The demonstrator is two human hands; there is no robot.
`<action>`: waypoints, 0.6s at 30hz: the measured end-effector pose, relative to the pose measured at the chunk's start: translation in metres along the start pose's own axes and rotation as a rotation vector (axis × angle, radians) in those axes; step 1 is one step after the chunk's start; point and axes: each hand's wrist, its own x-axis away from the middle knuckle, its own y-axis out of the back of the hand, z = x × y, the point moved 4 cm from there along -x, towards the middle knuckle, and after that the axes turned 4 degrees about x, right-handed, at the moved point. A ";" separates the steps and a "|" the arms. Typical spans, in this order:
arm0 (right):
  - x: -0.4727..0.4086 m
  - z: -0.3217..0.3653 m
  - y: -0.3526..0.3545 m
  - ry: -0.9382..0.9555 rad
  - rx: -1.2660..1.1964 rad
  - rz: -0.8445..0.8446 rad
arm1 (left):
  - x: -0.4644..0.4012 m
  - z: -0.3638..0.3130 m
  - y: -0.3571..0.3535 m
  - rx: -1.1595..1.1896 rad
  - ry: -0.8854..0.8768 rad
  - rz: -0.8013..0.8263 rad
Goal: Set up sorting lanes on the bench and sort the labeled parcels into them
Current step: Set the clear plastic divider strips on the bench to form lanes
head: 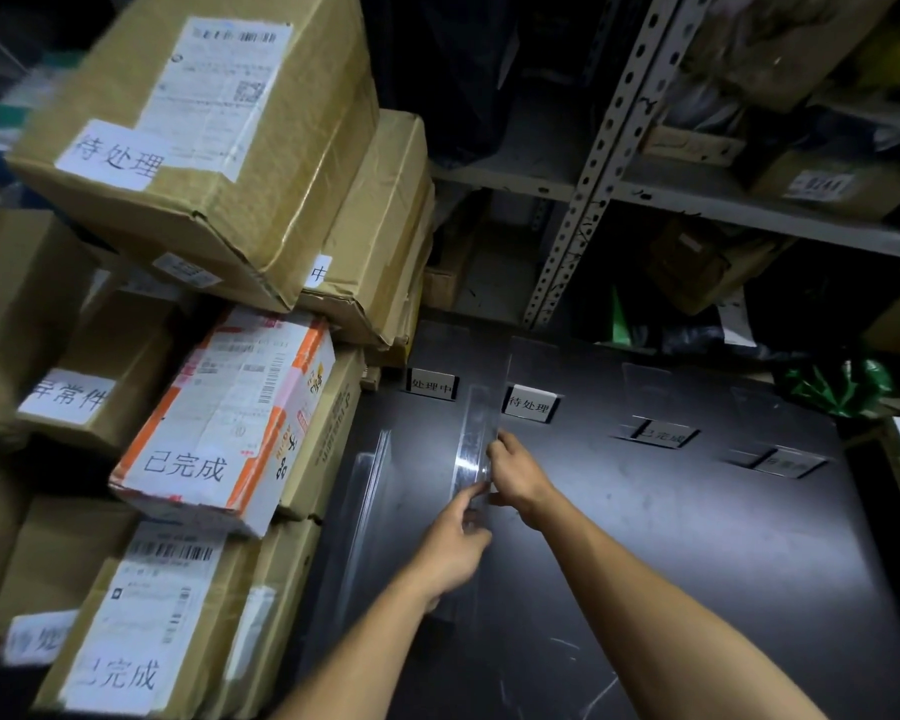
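I see both hands holding a clear plastic divider (473, 449) that stands on edge on the dark bench (671, 537), between the sign cards (431, 385) and (530, 404). The left hand (455, 543) pinches its near end, fingertips curled onto the strip, and the right hand (515, 472) grips its right face just beyond, fingers closed round the edge. A second clear divider (370, 491) stands to the left, beside the stacked labeled parcels (219, 423).

Stacked parcels (219, 356) crowding bench's (645, 537) left
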 end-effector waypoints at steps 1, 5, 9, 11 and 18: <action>0.000 0.000 0.000 -0.002 0.001 0.008 | -0.001 0.000 0.000 0.002 0.001 -0.001; 0.000 0.000 0.002 0.023 0.088 -0.012 | 0.001 -0.001 0.004 0.049 0.004 -0.026; 0.006 0.001 0.007 0.008 0.206 -0.073 | 0.009 -0.007 0.015 0.087 -0.013 -0.074; 0.016 0.005 0.013 0.035 0.282 -0.177 | 0.017 -0.014 0.025 0.114 -0.052 -0.100; 0.081 0.036 -0.012 0.379 0.346 -0.337 | 0.073 -0.040 0.074 -0.049 -0.322 -0.399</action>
